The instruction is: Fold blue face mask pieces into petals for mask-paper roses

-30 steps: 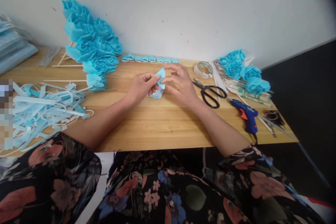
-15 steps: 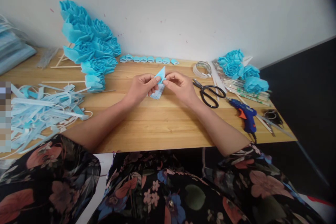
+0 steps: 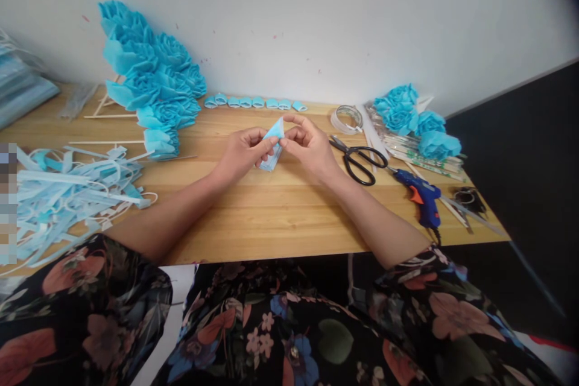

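Note:
A folded piece of light blue face-mask fabric (image 3: pixel 275 129) is held up over the middle of the table, its pointed corner upward and layered folds hanging below. My left hand (image 3: pixel 242 154) pinches it from the left, thumb across its front. From the right, my right hand (image 3: pixel 311 148) grips its edge between the thumb and a bent finger, while the index finger arches above near the tip. Just behind, a row of several small rolled blue pieces (image 3: pixel 245 102) lies along the wall. Black-handled scissors (image 3: pixel 359 160) rest to the right of my right hand.
At left stand blue fabric flowers (image 3: pixel 154 72) on sticks, with a heap of cut mask strips and ear loops (image 3: pixel 76 193) in front. A tape roll (image 3: pixel 346 119), more flowers (image 3: pixel 400 108) and a blue glue gun (image 3: pixel 418 193) lie at right. A wall (image 3: pixel 289 24) closes the back.
My right index finger has lifted off the fabric and now arches near its tip. The fold's upper part looks wider and flatter. The whole view has shifted slightly.

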`<state>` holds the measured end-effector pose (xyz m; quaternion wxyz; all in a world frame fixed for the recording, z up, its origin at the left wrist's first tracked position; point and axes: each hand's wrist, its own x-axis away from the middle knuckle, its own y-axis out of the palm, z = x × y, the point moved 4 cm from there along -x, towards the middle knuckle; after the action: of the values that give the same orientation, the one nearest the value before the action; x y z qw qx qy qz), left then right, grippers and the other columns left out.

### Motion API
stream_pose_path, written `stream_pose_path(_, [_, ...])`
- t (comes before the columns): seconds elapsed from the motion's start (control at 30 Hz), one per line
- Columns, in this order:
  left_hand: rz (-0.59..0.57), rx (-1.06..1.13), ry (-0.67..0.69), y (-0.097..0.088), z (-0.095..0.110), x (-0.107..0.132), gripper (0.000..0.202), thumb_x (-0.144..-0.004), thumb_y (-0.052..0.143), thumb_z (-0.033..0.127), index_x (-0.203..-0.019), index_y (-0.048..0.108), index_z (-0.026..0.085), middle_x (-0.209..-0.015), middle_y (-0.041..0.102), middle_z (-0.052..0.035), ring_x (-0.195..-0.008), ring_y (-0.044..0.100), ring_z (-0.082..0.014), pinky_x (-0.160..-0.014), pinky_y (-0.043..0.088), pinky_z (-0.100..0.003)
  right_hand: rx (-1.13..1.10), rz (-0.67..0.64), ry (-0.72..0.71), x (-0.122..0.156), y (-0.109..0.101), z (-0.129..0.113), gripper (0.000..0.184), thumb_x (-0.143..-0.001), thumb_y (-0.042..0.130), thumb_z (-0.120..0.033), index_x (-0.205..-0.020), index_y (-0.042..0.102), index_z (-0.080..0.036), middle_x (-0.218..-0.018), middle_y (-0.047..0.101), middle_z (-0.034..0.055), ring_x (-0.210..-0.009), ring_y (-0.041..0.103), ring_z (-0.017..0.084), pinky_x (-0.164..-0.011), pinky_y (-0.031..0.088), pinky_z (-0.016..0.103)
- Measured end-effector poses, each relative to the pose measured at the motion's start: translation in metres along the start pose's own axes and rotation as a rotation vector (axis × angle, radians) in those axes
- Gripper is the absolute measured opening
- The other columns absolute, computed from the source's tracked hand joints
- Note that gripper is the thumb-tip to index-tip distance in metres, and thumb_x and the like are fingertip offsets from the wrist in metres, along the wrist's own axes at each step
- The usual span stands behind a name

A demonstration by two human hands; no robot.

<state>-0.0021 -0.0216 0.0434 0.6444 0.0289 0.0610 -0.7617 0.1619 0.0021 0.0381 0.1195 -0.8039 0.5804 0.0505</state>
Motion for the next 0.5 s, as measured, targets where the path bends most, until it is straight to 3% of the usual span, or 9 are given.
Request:
stream_pose_path(0.2, [0.002, -0.025, -0.034, -0.002, -0.003, -0.002, 0.023, -0.086, 0.071, 0.03, -0.07, 0.064, 0.015, -0.058, 0.061, 0.0015, -0.047, 0.051, -0.0053, -0.047, 0.041, -0.017, 0.009, -0.026, -0.001, 0.001, 0.001, 0.001, 0.049, -0.082, 0.075, -0.038, -0.127, 0.061, -0.024, -0.082, 0.068, -0.0024, -0.079, 0.063, 0.015, -0.079, 0.052, 0.032])
stream_pose_path(0.37, [-0.033, -0.033, -0.066, 0.0, -0.002, -0.001, 0.023, -0.084, 0.071, 0.026, -0.066, 0.062, 0.015, -0.056, 0.061, 0.0019, -0.046, 0.049, -0.0045, -0.046, 0.039, -0.016, -0.004, -0.037, 0.008, 0.003, 0.001, -0.007, 0.029, -0.082, 0.074, -0.042, -0.102, 0.069, -0.022, -0.088, 0.07, 0.0, -0.085, 0.064, 0.016, -0.084, 0.053, 0.034])
stream_pose_path(0.5, [-0.077, -0.043, -0.093, 0.003, 0.0, 0.0, 0.023, -0.084, 0.071, 0.025, -0.066, 0.062, 0.014, -0.056, 0.061, 0.0018, -0.046, 0.049, -0.0044, -0.045, 0.038, -0.016, 0.014, -0.002, -0.014, 0.004, -0.001, -0.011, 0.021, -0.079, 0.075, -0.039, -0.083, 0.066, -0.021, -0.078, 0.066, -0.0015, -0.074, 0.06, 0.014, -0.075, 0.051, 0.031])
